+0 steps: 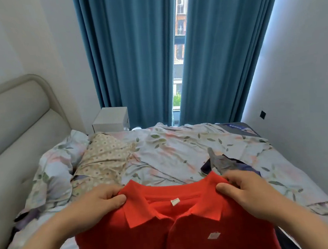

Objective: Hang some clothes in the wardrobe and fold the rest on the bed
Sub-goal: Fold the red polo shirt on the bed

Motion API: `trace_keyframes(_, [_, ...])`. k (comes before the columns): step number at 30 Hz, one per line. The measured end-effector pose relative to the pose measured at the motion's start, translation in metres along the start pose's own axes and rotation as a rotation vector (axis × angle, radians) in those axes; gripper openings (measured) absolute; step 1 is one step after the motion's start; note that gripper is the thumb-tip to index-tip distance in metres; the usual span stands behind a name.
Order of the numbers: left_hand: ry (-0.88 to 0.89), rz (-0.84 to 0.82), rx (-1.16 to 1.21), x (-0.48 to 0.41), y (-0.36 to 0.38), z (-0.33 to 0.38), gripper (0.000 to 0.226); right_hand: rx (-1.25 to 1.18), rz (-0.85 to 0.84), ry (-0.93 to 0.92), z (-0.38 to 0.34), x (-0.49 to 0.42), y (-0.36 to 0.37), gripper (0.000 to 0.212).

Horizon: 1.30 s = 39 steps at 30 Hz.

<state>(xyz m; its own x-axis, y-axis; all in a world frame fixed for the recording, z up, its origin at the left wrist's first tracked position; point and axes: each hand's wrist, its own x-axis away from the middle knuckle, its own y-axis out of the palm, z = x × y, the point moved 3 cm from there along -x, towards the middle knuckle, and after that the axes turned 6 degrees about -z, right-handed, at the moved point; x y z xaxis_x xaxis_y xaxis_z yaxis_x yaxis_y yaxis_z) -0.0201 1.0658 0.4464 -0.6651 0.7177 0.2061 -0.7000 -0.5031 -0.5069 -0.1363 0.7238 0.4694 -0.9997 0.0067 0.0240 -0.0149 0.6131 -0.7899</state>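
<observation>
A red polo shirt [176, 232] is held up in front of me over the bed [171, 151], collar uppermost and front facing me. My left hand [98, 201] grips its left shoulder beside the collar. On the other side my right hand [244, 188] grips the right shoulder. A white label shows inside the neck, and a small pale logo sits on the chest. The shirt's lower part runs out of the frame.
A beige patterned garment [104, 159] lies crumpled on the floral bedding at the left. Grey and dark clothes [222, 163] lie behind my right hand. A padded headboard [14, 125] stands left, a white bedside box [111, 120] and teal curtains [133, 57] behind.
</observation>
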Motion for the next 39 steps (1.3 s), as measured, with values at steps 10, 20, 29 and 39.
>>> trace_keyframes(10, [-0.475, -0.084, 0.079, -0.068, 0.152, -0.209, 0.023, -0.074, -0.379, 0.477, 0.172, -0.035, 0.190, 0.039])
trace_keyframes(20, [-0.703, 0.172, -0.046, -0.196, 0.232, -0.421, 0.020, -0.011, -0.303, 0.436, 0.341, -0.156, 0.389, 0.027])
trace_keyframes(29, [-0.541, 0.393, -0.557, -0.341, 0.199, -0.534, 0.023, 0.415, -0.041, 0.201, 0.429, -0.303, 0.476, 0.034])
trace_keyframes(39, [-0.407, 0.519, -0.747, -0.465, 0.124, -0.568, 0.025, 0.469, 0.115, 0.024, 0.475, -0.443, 0.469, 0.031])
